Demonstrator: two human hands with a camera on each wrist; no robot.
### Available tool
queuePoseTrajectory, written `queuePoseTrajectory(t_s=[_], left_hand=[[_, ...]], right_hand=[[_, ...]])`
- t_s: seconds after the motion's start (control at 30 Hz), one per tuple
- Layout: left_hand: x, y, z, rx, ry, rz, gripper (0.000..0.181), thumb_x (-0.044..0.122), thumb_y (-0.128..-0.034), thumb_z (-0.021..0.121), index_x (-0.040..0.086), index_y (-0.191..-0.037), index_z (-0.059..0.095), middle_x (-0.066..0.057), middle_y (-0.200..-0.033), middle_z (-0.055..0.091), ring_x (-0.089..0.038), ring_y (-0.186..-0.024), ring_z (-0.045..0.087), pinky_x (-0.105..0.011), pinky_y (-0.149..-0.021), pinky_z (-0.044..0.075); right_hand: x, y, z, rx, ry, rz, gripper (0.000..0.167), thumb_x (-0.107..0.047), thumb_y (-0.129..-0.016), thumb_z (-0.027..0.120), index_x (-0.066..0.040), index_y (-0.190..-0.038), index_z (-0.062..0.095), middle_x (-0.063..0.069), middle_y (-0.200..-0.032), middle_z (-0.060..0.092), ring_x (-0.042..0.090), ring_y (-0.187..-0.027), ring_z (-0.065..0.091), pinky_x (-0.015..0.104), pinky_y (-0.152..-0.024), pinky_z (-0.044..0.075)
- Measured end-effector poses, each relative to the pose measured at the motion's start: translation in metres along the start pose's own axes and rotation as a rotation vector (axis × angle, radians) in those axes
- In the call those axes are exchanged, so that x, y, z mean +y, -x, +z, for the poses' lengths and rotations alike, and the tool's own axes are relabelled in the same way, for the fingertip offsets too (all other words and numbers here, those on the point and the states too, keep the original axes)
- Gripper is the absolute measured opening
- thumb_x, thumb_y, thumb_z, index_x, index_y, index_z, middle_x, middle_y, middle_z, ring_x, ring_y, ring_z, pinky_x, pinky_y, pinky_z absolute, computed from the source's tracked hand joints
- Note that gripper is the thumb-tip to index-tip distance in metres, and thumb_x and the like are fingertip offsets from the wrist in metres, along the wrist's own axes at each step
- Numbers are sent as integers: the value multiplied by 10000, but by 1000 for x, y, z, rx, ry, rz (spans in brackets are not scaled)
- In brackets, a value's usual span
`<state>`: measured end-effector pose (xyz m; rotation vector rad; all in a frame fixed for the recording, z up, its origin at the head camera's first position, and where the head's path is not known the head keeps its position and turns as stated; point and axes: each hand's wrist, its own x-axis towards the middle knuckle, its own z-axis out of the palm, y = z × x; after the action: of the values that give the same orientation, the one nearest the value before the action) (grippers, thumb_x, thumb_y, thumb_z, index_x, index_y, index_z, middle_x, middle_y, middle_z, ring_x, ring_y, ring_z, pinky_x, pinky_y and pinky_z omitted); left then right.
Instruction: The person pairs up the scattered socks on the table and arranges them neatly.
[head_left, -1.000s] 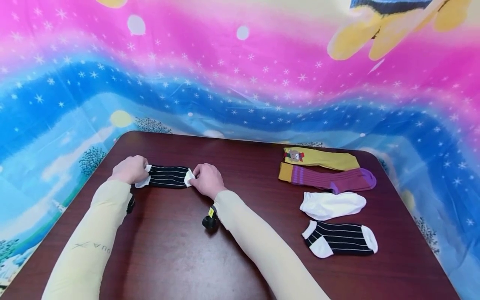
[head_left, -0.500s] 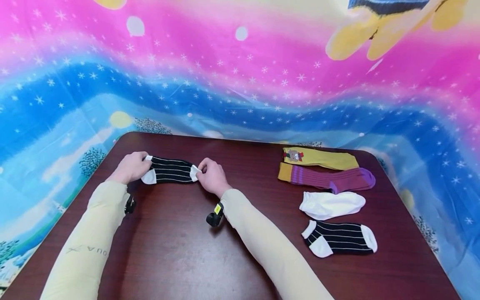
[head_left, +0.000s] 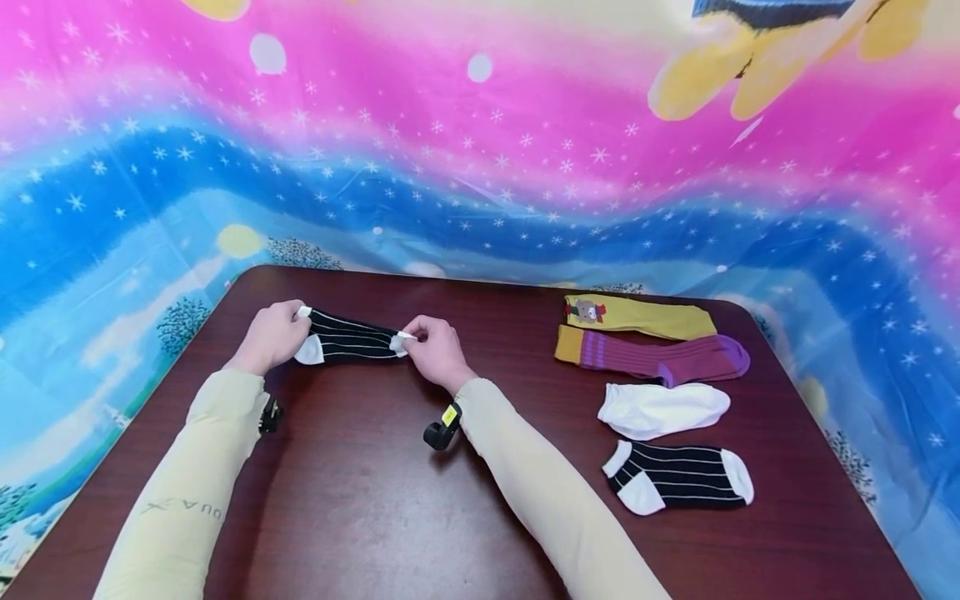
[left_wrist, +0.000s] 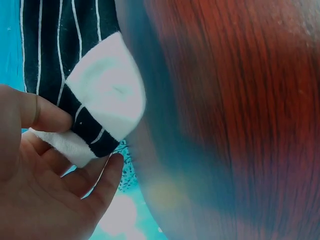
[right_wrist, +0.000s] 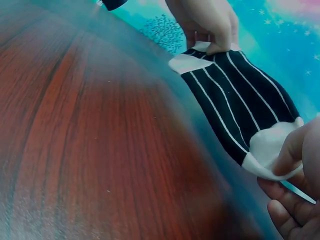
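Observation:
A black sock with thin white stripes (head_left: 348, 337) is stretched between both hands at the table's far left. My left hand (head_left: 272, 335) pinches its white cuff between thumb and fingers. In the left wrist view the white heel (left_wrist: 110, 90) hangs beside the thumb, on the table side. My right hand (head_left: 437, 352) pinches the white toe; the right wrist view shows the toe (right_wrist: 272, 145) folding under the thumb. The sock appears raised off the table in the wrist views.
On the table's right side (head_left: 810, 467) lie a mustard sock (head_left: 652, 318), a purple sock with a mustard cuff (head_left: 630, 354), a white sock (head_left: 663, 410) and a matching black striped sock (head_left: 690, 477). A printed cloth (head_left: 450, 150) hangs behind the table.
Both hands have moved right and slightly toward the far edge with the striped sock. Its toe end now bends more in the right hand. The socks at right stay put.

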<state>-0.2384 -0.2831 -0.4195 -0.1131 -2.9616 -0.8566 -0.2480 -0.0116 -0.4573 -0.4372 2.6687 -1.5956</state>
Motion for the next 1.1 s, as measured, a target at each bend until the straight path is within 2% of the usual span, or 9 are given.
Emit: queuePoseTrajectory(t_s=[0.17,0.37,0.63,0.97,1.1], left_hand=[[0,-1,1,5,6,-4,191,89,-980,408,7,-885,552,-153,-782,587,-344,-752,543,-441,-706,432],[2,-1,4,12,16,5,184,83,-965,415,43,-810,507,-116,-721,538,-334,-731,515,-417,-694,399],[11,-1,8,-25,28,29,167,68,-964,422,28,-851,538,-120,-753,555,-323,-736,513,-429,-715,403],[23,-2,12,-23,61,67,156,55,-963,407,39,-848,512,-86,-691,443,-280,-659,433,-406,-681,362],[30,-2,15,-28,79,72,146,65,-967,413,36,-882,528,-95,-695,434,-274,-644,424,-401,-666,362]], right_hand=[[1,1,-4,-14,-40,-25,140,-38,-958,648,-123,-862,705,-67,-888,713,132,-846,608,262,-825,492],[1,2,-8,-8,-141,-37,154,28,-942,620,-83,-880,707,-24,-886,725,143,-829,606,260,-799,504],[3,3,-18,27,-278,8,196,23,-917,536,-76,-873,699,11,-876,711,176,-804,608,290,-756,494],[11,3,-32,53,-313,78,178,-87,-909,505,-71,-890,681,38,-940,685,207,-860,603,311,-766,484],[14,3,-39,58,-344,99,185,-112,-918,495,-60,-900,672,60,-947,674,221,-866,599,379,-810,501]])
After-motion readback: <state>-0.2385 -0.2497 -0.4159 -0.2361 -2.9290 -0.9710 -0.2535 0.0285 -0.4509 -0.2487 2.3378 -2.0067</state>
